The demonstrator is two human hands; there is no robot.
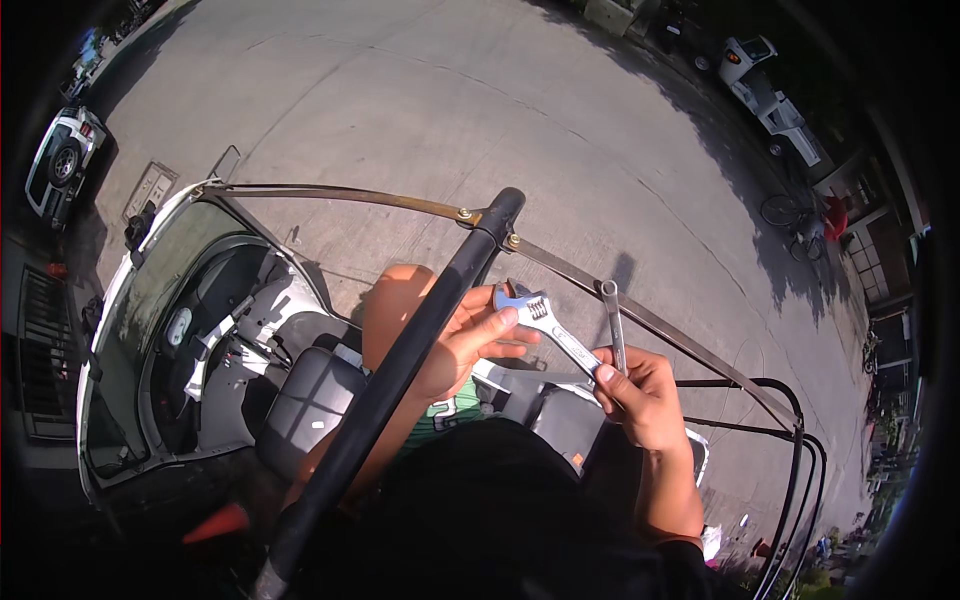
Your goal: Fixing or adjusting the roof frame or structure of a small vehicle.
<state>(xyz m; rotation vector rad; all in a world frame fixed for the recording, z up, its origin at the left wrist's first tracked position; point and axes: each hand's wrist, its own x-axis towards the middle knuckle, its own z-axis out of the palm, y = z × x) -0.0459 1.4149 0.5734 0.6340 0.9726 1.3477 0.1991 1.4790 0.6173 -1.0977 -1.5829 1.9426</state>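
Observation:
A silver adjustable wrench (566, 343) lies slantwise between my hands, its jaw end up and to the left. My left hand (468, 340) has its thumb against the wrench head, with its fingers behind it, partly stretched out. My right hand (642, 398) grips the end of the handle. In that same hand a second, slimmer wrench (614, 325) stands nearly upright, its ring end at the top. Just left of the wrenches, a thick black tube (420, 350) crosses in front of my left forearm. A metal strap (375, 197) is bolted near the tube's top.
Below the frame sits a small white vehicle (135, 270) with a windshield and grey seats (318, 395). Thin black bars (795, 430) curve at the right. Concrete pavement (420, 110) spreads beyond. A white car (65, 160) and a bicycle (785, 212) stand farther off.

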